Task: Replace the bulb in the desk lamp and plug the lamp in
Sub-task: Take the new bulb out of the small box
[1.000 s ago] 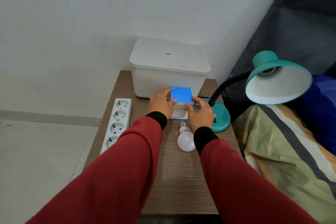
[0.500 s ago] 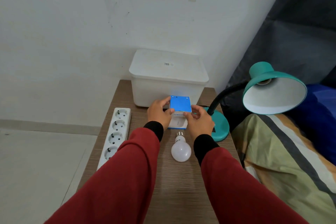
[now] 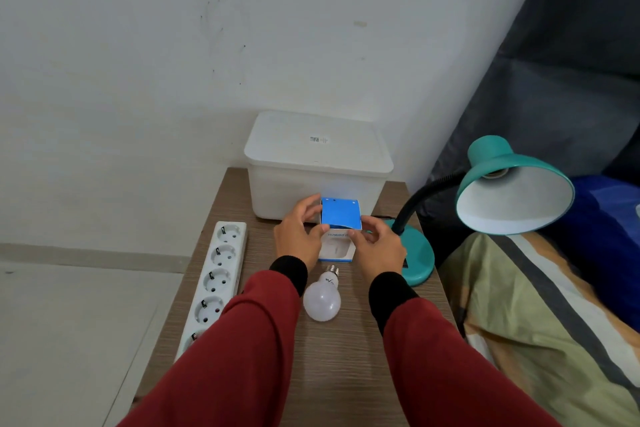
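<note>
A small white box with a blue top stands on the wooden table in front of a white tub. My left hand grips its left side and my right hand touches its right front edge. A white bulb lies on the table between my wrists, screw cap pointing away from me. The teal desk lamp stands at the right on its round base; its shade faces me and the socket inside looks empty. A white power strip lies along the table's left edge.
A lidded white plastic tub sits at the back of the table against the wall. A bed with a striped blanket and a blue pillow lies close on the right. Pale floor is at the left.
The camera has tilted up, so everything sits lower in view. Both hands stay on the blue-topped box, with fingers shifting slightly along its top edges. The bulb has not moved.
</note>
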Demonstrator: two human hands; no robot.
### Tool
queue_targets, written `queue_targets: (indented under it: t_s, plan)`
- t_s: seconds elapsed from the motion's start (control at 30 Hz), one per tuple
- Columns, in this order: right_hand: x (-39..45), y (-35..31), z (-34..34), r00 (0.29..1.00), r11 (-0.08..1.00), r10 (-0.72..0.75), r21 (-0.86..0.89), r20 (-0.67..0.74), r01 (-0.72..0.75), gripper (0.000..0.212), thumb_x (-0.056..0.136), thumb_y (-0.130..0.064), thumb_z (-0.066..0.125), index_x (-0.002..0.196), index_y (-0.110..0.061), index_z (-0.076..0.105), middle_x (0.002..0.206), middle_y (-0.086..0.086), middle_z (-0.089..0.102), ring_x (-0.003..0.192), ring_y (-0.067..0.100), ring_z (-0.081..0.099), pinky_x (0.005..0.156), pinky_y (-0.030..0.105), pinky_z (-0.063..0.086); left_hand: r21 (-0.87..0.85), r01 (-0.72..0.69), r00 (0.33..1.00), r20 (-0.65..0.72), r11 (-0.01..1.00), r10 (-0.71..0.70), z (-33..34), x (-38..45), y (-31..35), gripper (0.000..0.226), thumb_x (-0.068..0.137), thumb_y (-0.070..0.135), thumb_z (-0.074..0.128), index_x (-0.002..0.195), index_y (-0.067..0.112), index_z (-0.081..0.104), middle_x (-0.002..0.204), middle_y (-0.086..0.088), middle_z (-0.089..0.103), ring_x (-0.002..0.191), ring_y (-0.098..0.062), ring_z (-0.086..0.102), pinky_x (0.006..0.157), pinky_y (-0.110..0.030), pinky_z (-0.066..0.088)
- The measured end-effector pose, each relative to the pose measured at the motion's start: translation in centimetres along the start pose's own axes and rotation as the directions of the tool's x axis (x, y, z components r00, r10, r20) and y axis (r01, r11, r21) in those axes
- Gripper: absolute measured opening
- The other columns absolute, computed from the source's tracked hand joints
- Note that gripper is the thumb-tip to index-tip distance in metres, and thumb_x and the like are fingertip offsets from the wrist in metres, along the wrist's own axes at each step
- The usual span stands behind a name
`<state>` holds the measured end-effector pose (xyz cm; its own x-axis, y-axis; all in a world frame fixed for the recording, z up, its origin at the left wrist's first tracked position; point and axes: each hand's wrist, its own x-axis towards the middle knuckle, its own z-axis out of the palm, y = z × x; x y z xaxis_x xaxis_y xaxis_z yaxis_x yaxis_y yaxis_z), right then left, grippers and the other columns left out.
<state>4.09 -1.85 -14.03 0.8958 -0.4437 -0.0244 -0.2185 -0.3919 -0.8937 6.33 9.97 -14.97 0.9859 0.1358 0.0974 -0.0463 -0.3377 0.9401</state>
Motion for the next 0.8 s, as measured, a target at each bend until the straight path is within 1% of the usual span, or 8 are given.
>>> queue_targets:
  t_s: [0.13, 0.23, 0.33, 0.43, 0.5, 0.57, 0.7, 0.8]
  plan:
    - [-0.1, -0.3, -0.2, 1.000, 0.999, -0.024, 0.029, 0.000, 0.024, 0.035, 0.086, -0.011, 0.066, 0.120, -0.011, 0.060, 0.117, 0.002, 0.066, 0.092, 0.003, 0.054, 0.080, 0.015, 0.039, -0.099, -0.020, 0.999, 0.043, 0.995, 0.024, 0.1, 0.0, 0.4, 0.054, 0.080, -0.007, 0.065, 0.128, 0.016, 0.053, 0.129, 0.002, 0.062, 0.121, -0.003, 0.053, 0.108, -0.022, 0.037]
    - [0.0, -0.5, -0.1, 0.996, 0.995, -0.085, 0.052, -0.024, 0.086, 0.033, 0.085, -0.013, 0.066, 0.118, -0.015, 0.060, 0.114, -0.002, 0.065, 0.095, 0.005, 0.052, 0.081, 0.017, 0.038, -0.077, -0.067, 0.994, 0.078, 0.995, 0.073, 0.0, 0.1, 0.4, 0.057, 0.081, -0.009, 0.062, 0.130, 0.017, 0.050, 0.132, 0.003, 0.058, 0.127, -0.005, 0.050, 0.106, -0.018, 0.036]
    - [0.6, -1.2, 0.1, 0.987, 0.979, -0.157, 0.123, -0.034, 0.160, 0.032, 0.086, -0.009, 0.064, 0.116, -0.018, 0.059, 0.109, -0.009, 0.060, 0.105, 0.007, 0.054, 0.087, 0.023, 0.043, 0.018, -0.131, 0.986, 0.111, 0.991, 0.128, -0.1, 0.6, 0.1, 0.066, 0.081, -0.006, 0.064, 0.135, 0.025, 0.043, 0.137, 0.009, 0.053, 0.131, -0.008, 0.046, 0.110, -0.025, 0.035]
    - [1.3, -2.1, 0.0, 0.977, 0.965, -0.212, 0.154, -0.020, 0.213, 0.033, 0.087, -0.005, 0.060, 0.116, -0.021, 0.057, 0.110, -0.013, 0.057, 0.110, 0.004, 0.051, 0.095, 0.028, 0.044, 0.119, -0.194, 0.972, 0.158, 0.974, 0.174, -0.5, 1.2, -0.1, 0.083, 0.080, -0.002, 0.066, 0.144, 0.035, 0.028, 0.145, 0.009, 0.044, 0.136, -0.011, 0.040, 0.113, -0.035, 0.034]
    - [1.7, -2.5, -0.1, 0.967, 0.956, -0.255, 0.144, -0.012, 0.254, 0.034, 0.088, -0.004, 0.058, 0.117, -0.021, 0.056, 0.112, -0.014, 0.055, 0.111, 0.001, 0.048, 0.097, 0.023, 0.041, 0.290, -0.299, 0.944, 0.232, 0.909, 0.236, -0.9, 1.6, -0.1, 0.092, 0.082, 0.005, 0.066, 0.147, 0.043, 0.012, 0.150, 0.008, 0.034, 0.137, -0.013, 0.035, 0.111, -0.039, 0.035]
    - [2.1, -2.7, -0.4, 0.960, 0.952, -0.279, 0.131, 0.009, 0.275, 0.036, 0.089, -0.003, 0.056, 0.121, -0.020, 0.054, 0.116, -0.015, 0.053, 0.112, -0.001, 0.045, 0.097, 0.018, 0.036, 0.425, -0.384, 0.910, 0.323, 0.820, 0.259, -1.4, 2.3, 0.3, 0.098, 0.084, 0.012, 0.065, 0.142, 0.048, -0.004, 0.150, 0.003, 0.027, 0.137, -0.017, 0.030, 0.109, -0.041, 0.035]
    - [2.5, -2.4, -0.6, 0.954, 0.955, -0.297, 0.035, 0.037, 0.295, 0.036, 0.090, -0.008, 0.057, 0.124, -0.021, 0.055, 0.120, -0.014, 0.054, 0.114, 0.000, 0.044, 0.099, 0.020, 0.036, 0.597, -0.395, 0.899, 0.409, 0.698, 0.159, -1.9, 4.1, 1.6, 0.102, 0.082, 0.025, 0.069, 0.143, 0.052, -0.009, 0.140, -0.005, 0.026, 0.132, -0.021, 0.028, 0.106, -0.041, 0.036]
    - [2.8, -1.8, -0.3, 0.962, 0.955, -0.268, -0.115, 0.052, 0.272, 0.029, 0.089, -0.018, 0.061, 0.118, -0.022, 0.062, 0.122, -0.002, 0.062, 0.116, 0.013, 0.053, 0.097, 0.025, 0.040, 0.628, -0.373, 0.901, 0.421, 0.683, 0.105, -1.7, 4.8, 2.0, 0.107, 0.078, 0.030, 0.072, 0.142, 0.051, -0.012, 0.128, -0.004, 0.030, 0.123, -0.021, 0.033, 0.101, -0.041, 0.039]
